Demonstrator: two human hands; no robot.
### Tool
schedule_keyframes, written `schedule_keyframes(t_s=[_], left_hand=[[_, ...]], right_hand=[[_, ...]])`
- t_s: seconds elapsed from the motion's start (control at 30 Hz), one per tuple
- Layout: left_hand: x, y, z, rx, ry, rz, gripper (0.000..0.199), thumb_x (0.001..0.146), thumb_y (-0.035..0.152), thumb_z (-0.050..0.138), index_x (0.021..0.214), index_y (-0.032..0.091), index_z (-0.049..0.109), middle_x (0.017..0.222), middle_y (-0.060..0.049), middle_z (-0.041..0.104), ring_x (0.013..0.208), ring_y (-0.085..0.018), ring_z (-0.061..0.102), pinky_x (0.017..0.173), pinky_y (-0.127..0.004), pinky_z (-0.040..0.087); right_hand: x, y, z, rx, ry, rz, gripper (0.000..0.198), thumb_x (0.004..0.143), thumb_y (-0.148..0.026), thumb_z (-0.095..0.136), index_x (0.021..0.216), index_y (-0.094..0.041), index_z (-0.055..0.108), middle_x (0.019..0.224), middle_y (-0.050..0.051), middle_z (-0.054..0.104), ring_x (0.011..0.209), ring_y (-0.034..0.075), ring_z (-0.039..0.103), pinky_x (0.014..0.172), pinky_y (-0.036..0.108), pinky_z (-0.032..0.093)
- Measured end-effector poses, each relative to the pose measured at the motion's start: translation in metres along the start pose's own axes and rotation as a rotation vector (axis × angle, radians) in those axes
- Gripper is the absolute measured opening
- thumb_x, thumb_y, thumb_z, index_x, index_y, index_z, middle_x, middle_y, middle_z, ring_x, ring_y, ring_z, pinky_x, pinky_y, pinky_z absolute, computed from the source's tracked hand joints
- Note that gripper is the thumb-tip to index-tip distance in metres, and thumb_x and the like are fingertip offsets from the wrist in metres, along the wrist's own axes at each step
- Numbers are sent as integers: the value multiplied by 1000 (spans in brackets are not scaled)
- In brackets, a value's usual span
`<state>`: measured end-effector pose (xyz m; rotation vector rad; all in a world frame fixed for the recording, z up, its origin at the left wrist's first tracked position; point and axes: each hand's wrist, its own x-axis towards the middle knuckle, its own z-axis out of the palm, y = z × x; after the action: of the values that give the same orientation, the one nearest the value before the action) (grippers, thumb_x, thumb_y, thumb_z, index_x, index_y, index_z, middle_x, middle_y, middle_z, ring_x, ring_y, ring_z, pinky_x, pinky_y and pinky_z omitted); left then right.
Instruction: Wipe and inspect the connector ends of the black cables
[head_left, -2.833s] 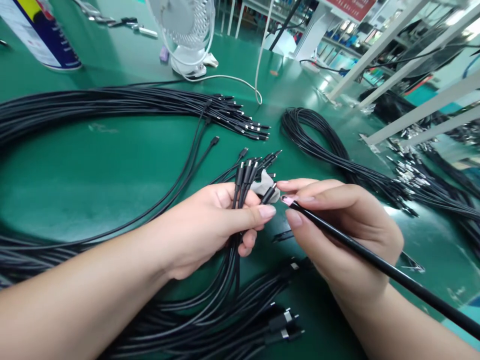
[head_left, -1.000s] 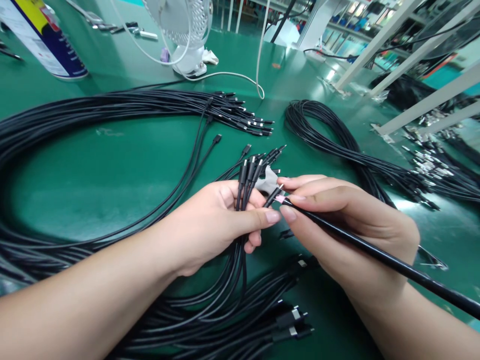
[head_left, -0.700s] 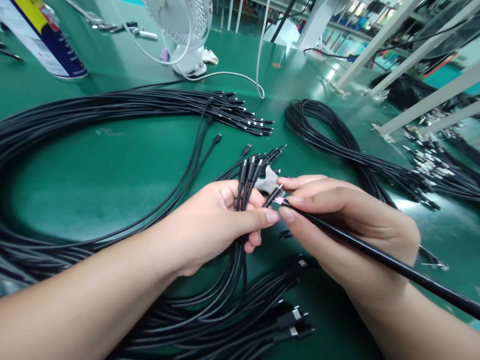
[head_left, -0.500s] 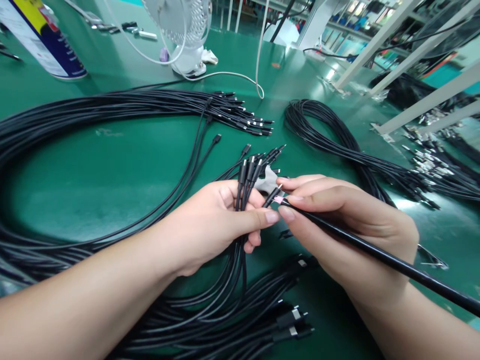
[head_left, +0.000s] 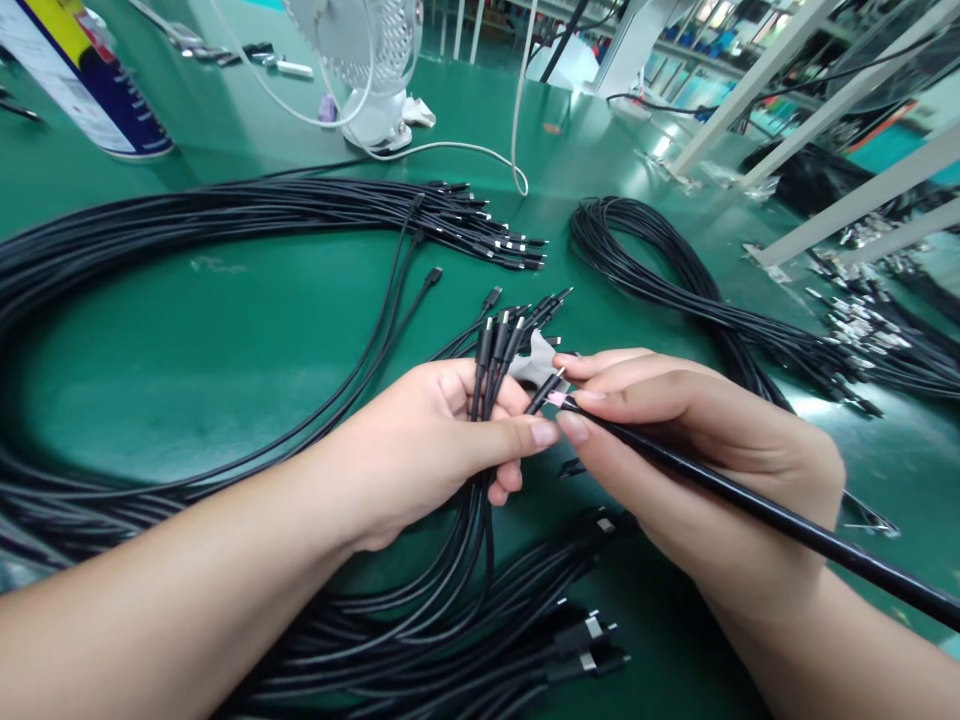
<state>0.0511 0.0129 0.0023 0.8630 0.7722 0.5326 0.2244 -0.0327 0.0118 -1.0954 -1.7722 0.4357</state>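
Note:
My left hand [head_left: 442, 430] is closed around several black USB cables [head_left: 484, 350], their metal plugs pointing up and away from me. One black connector [head_left: 543, 393] sticks out beyond its fingers, tilted towards the right. Pinched between thumb and fingers of my right hand [head_left: 720, 440] is a long, thin black rod [head_left: 735, 488] with a pinkish tip. That tip is right beside the single connector; whether they touch I cannot tell. A piece of grey-white cloth [head_left: 537, 358] shows behind the fingertips, partly hidden by them.
Black cable bundles [head_left: 225, 215] lie looped on the green table [head_left: 247, 340], with more plug ends [head_left: 589, 635] in front of me. Another cable coil [head_left: 652, 250] rests at right. A white fan [head_left: 375, 100], a spray can [head_left: 112, 100] and metal posts [head_left: 750, 90] stand farther back.
Hardly anything differs. The back of my right hand has shifted very slightly to the right; my left hand and its cables stay in place.

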Motion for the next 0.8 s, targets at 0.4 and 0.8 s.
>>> schedule_keyframes(t_s=[0.4,0.8], left_hand=[[0,1,0,-7,9,13,19,77,14,72,70,16,54,48,5,56,44,-6,50,45,-15,43],[-1,1,1,5,16,1,21,76,15,73,69,17,53,47,5,57,44,-6,50,46,-16,42]], right_hand=[[1,-2,0,-11,3,-7,25,73,-1,73,87,-22,69,86,1,72,98,22,69,93,38,56],[1,-1,-1,-23,2,4,24,76,-4,72,88,-25,69,86,1,72,97,24,70,92,43,57]])
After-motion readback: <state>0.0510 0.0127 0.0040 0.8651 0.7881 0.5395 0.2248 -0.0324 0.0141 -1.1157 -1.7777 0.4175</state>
